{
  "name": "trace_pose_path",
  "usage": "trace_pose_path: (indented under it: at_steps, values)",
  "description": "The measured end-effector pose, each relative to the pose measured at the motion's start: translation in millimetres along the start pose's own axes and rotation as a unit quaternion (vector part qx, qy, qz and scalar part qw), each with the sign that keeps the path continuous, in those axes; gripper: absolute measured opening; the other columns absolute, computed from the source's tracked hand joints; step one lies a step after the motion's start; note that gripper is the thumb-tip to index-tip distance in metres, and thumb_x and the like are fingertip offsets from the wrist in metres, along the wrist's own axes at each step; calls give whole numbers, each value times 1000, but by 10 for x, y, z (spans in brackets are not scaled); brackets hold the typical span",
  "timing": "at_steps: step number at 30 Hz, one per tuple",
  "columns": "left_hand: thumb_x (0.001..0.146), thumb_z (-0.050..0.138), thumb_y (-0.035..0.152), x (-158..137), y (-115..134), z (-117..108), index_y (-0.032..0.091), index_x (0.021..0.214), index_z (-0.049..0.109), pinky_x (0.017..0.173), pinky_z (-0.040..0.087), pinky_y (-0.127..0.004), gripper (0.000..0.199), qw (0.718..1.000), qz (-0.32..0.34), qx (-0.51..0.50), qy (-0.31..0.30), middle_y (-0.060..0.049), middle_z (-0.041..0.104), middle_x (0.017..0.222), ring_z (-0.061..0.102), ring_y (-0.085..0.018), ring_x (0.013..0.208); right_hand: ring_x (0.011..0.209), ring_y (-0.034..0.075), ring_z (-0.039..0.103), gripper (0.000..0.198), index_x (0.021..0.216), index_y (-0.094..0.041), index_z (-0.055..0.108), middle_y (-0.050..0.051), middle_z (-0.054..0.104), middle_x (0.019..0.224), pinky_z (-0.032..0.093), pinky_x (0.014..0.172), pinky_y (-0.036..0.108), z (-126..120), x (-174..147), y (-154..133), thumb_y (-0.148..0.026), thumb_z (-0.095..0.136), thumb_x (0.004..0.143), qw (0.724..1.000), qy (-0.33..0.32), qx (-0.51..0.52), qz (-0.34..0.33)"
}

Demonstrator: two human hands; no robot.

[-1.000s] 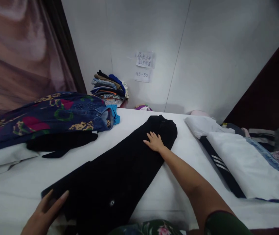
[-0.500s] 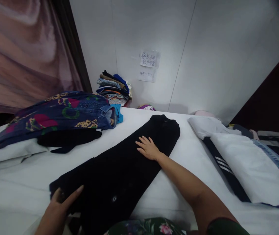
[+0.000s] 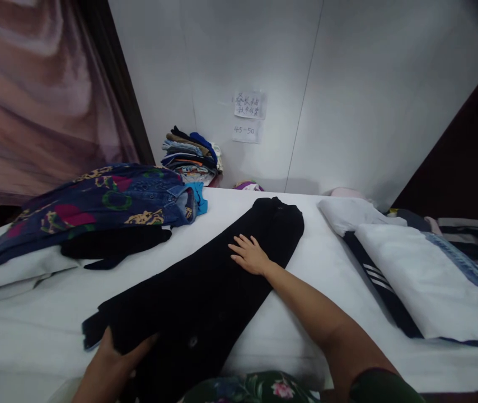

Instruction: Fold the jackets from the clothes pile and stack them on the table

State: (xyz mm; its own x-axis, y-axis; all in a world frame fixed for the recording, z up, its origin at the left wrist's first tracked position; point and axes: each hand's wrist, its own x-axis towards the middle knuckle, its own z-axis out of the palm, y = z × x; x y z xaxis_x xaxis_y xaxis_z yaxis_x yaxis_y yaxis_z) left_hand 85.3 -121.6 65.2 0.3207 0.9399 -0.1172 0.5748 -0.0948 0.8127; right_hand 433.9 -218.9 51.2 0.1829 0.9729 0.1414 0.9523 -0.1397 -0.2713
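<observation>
A long-sleeved-looking black garment (image 3: 188, 296) lies folded lengthwise across the white table (image 3: 314, 291), its collar end pointing away from me and to the right. My right hand (image 3: 251, 254) rests flat on its upper part, fingers spread. At the lower left end of the garment, my left hand (image 3: 115, 358) touches the cloth, thumb and index finger apart; its other fingers are hidden. A pale round mark (image 3: 192, 341) shows on the black cloth near my body.
To the left lies a patterned denim shirt (image 3: 108, 198) over black and pale clothes. A stack of folded clothes (image 3: 191, 157) stands behind the table. White garments (image 3: 427, 282) with dark striped cloth lie at right. Handwritten paper signs (image 3: 248, 106) hang on the wall.
My left hand has shifted slightly right and inward over the cloth, uncovering the garment's lower left end. My right hand stays flat on the garment. The view has tilted slightly.
</observation>
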Motion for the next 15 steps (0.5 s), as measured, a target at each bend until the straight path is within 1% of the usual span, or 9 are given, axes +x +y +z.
trace_pose_path:
  at_steps: [2,4,6,7,8,10,12,14,15]
  values:
    - [57,73,56,-12,91,-27,32,125,46,81,59,-47,76,994,-55,-94,-32,-4,71,106,66,-36,102,145,24,14,52,144,-27,38,7,27,155,10,116,53,4,5,3,-49,27,99,1000,1,-1,2]
    - [60,73,51,-9,208,-52,32,125,47,74,61,-42,72,978,-102,-171,-61,-4,72,104,68,-34,98,145,24,14,52,144,-27,39,7,27,155,10,116,53,8,7,6,-49,26,99,1000,2,0,2]
    - [62,73,49,15,345,-65,29,125,48,74,62,-39,71,969,-112,-209,-64,-4,72,102,68,-32,98,145,25,14,51,144,-27,39,7,27,155,10,116,53,10,5,9,-48,25,99,1000,1,1,1]
    - [63,72,49,34,417,-65,27,125,49,75,61,-38,70,971,-94,-210,-61,-5,72,102,68,-31,98,145,25,14,51,144,-26,40,7,27,155,10,115,54,9,2,11,-48,24,100,1000,0,2,0]
    - [64,70,49,57,488,-61,26,125,49,77,61,-38,68,976,-63,-199,-57,-5,72,101,68,-30,97,145,25,14,51,143,-26,40,8,27,155,10,115,54,8,-1,13,-47,24,100,1000,-1,4,-1]
    - [70,63,51,111,619,-46,25,127,49,81,60,-38,64,985,19,-167,-49,-5,71,104,68,-29,99,145,25,14,50,143,-25,41,7,28,155,11,115,54,4,-9,20,-45,24,100,1000,0,7,-2]
    - [76,55,52,168,727,-35,24,129,46,87,57,-41,61,986,94,-130,-45,-6,68,111,65,-29,105,145,25,15,50,142,-25,42,7,29,154,11,116,53,1,-16,30,-44,24,100,1000,2,11,-1]
    - [77,54,50,222,813,-30,22,127,49,99,50,-43,58,983,154,-93,-45,-8,62,122,57,-30,117,145,24,15,49,141,-25,44,6,31,153,10,116,52,1,-19,45,-43,23,101,1000,5,18,2]
    - [76,54,49,244,853,-26,21,126,49,106,43,-44,58,979,188,-66,-51,-8,56,128,51,-31,123,145,23,16,49,141,-24,44,5,31,153,10,116,52,1,-19,54,-43,23,101,1000,6,20,4]
